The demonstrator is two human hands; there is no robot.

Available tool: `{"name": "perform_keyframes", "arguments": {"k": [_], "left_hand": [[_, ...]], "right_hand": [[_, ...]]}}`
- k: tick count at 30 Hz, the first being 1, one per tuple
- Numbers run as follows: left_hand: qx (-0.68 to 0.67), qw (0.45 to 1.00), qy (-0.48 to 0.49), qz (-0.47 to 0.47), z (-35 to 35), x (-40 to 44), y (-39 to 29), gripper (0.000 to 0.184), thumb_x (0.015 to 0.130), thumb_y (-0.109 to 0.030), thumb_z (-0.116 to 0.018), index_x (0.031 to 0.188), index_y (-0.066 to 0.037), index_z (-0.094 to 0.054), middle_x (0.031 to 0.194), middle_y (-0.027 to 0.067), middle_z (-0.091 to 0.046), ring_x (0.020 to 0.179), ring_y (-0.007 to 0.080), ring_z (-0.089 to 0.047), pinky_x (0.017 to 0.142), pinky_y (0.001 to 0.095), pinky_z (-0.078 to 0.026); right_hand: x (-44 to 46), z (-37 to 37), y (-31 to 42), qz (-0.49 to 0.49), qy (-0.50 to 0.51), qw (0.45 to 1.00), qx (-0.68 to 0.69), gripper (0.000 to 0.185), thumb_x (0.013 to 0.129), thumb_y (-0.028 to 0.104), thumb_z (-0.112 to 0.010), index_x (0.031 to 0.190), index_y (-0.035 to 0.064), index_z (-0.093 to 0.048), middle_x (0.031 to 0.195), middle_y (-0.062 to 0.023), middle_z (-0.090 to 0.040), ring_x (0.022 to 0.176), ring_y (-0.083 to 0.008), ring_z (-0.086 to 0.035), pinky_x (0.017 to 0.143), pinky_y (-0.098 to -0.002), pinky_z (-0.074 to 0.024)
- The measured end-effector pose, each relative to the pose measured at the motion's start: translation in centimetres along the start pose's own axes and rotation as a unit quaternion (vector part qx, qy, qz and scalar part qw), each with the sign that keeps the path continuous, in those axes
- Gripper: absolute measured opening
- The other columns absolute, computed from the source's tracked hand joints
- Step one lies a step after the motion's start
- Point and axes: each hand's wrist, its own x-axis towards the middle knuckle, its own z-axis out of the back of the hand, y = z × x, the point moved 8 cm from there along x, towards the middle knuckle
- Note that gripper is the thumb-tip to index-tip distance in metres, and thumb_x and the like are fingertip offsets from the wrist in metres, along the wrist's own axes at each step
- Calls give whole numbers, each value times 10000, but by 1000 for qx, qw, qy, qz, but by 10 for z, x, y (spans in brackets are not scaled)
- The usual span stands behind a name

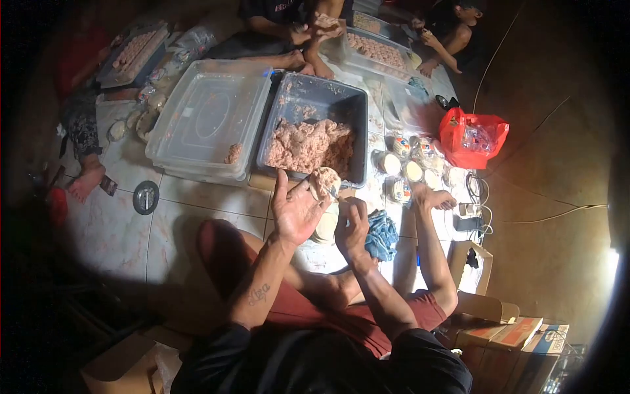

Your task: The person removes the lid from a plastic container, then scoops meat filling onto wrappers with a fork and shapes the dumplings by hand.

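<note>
The tiled floor (pixel 197 197) carries everything in the middle of the view; a clear tub (pixel 211 115) stands on it toward the far edge, left of centre, with a small clump of pinkish mince (pixel 232 153) inside at its near right corner; just beside it on the right is a grey tub (pixel 359 131), its near half heaped with pinkish, meat-like filling (pixel 308 146).

Toward the floor's right edge sits a red plastic bag (pixel 474 139); near its left side is a group of round, pale stacks (pixel 413 172), some in printed wrapping; another person's hand (pixel 434 198) is just beside them.

The person's left hand (pixel 295 217) is palm up near the grey tub's near edge; its grip cradles a filled wrapper (pixel 324 184) on the fingers, the thumb spread apart; the wrapper is a pale round with filling on it, held above the floor.

The right hand (pixel 353 228) is close by on the right, fingers curled; whether its grip is closed on anything, I cannot tell; it seems to be just above a blue cloth (pixel 382 235), though the overlap makes this hard to judge; a round dark disc (pixel 146 197) lies on the floor, near the clear tub's near left corner.
</note>
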Motion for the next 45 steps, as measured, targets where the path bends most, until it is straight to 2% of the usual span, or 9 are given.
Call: {"name": "perform_keyframes", "arguments": {"k": [13,19,20,22,28,30,36,41,45], "left_hand": [[7,998,-44,-40,51,-21,-28,990,954,-719,-396,1479,117,-314,1470,316,-441,1357,433,-462,1159,533,-356],[96,987,-87,91,51,-31,3,1078,900,-810,-381,1395,147,-425,1386,303,-537,1301,388,-537,1122,521,-418],[119,983,-125,61,56,-40,-3,1012,908,-815,-353,1376,72,-488,1301,234,-627,1134,312,-653,918,396,-557],[178,966,-184,21,76,-44,-15,933,924,-801,-344,1334,18,-520,1228,202,-664,1072,271,-676,846,355,-573],[342,914,-212,48,153,-44,-19,761,974,-730,-353,1228,-41,-554,1052,122,-680,975,231,-689,836,396,-586],[295,937,-184,45,153,-38,-12,716,994,-694,-357,1204,-39,-558,1034,118,-677,928,240,-696,865,424,-587],[266,957,-86,73,150,-34,-16,694,1009,-670,-348,1149,-26,-565,1009,123,-673,974,263,-690,932,431,-561],[261,958,-101,58,156,-32,-17,735,998,-690,-352,1199,-12,-550,1046,126,-667,1038,266,-675,972,424,-529],[241,954,-178,-12,125,-32,-25,862,958,-756,-336,1288,19,-515,1171,184,-653,1139,296,-640,1016,446,-507]], "right_hand": [[6,45,8,-46,226,971,55,212,833,-23,-615,1034,10,-676,913,-178,-622,838,-393,-625,713,-454,-534],[15,21,-4,19,369,928,48,188,833,-28,-626,1009,-1,-687,975,-188,-686,886,-388,-660,706,-424,-546],[22,18,-10,21,370,927,47,188,833,-28,-626,1009,-1,-687,975,-188,-686,886,-388,-660,706,-424,-546],[48,17,-2,83,326,937,91,170,845,22,-611,990,-11,-693,953,-186,-691,888,-379,-666,707,-442,-554],[117,-85,-53,62,306,932,-186,187,913,124,-536,974,53,-698,1124,-170,-681,1037,-334,-660,908,-479,-490],[116,-134,-73,121,365,864,-326,204,926,162,-506,964,73,-687,1075,-151,-677,1013,-284,-656,981,-447,-412],[93,-206,-89,241,365,849,-296,207,941,156,-460,903,81,-650,873,-131,-661,946,-240,-641,1008,-462,-384],[86,-176,-116,272,375,867,-181,69,899,99,-528,866,40,-541,656,-84,-505,579,-296,-524,949,-596,-409],[118,-80,-62,229,242,943,4,88,877,62,-621,927,-5,-592,867,-167,-678,759,-324,-657,772,-521,-501]]}}
